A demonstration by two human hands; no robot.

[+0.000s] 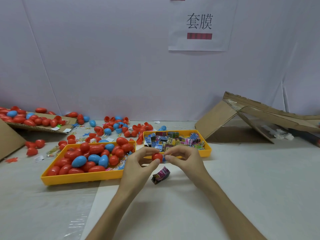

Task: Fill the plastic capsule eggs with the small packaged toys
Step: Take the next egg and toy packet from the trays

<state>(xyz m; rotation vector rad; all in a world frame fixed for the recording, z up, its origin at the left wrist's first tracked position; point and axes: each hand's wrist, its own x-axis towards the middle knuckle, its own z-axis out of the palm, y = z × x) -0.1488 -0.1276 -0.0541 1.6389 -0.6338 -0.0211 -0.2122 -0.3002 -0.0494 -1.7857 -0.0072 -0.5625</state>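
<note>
Our two forearms reach in from the bottom edge and meet above the white table (242, 187), which fills the lower half of the view. At far right leans a collapsed cardboard box (223, 118), and on the wall above it hangs a paper sign (199, 32) with printed characters. A second cardboard sheet (43, 127) at far left carries a heap of red and blue eggs, and loose eggs (110, 127) and egg halves lie scattered on the table behind the trays. We see the bigger yellow tray (78, 178) left of centre, piled with closed capsule eggs (90, 158) in red and blue. The smaller yellow tray (207, 146), just behind our hands, holds the packaged toys (173, 139) in a colourful jumble. Our left hand (138, 161) pinches a red capsule egg (156, 156) between curled thumb and fingertips, held in the air in front of the smaller tray. Our right hand (185, 158), fingers also curled, pinches a small bluish packet (164, 157) against that egg's right end; how far it sits inside we cannot tell. One purple-and-black packet (160, 175) lies on the table just below both hands, touching neither.
</note>
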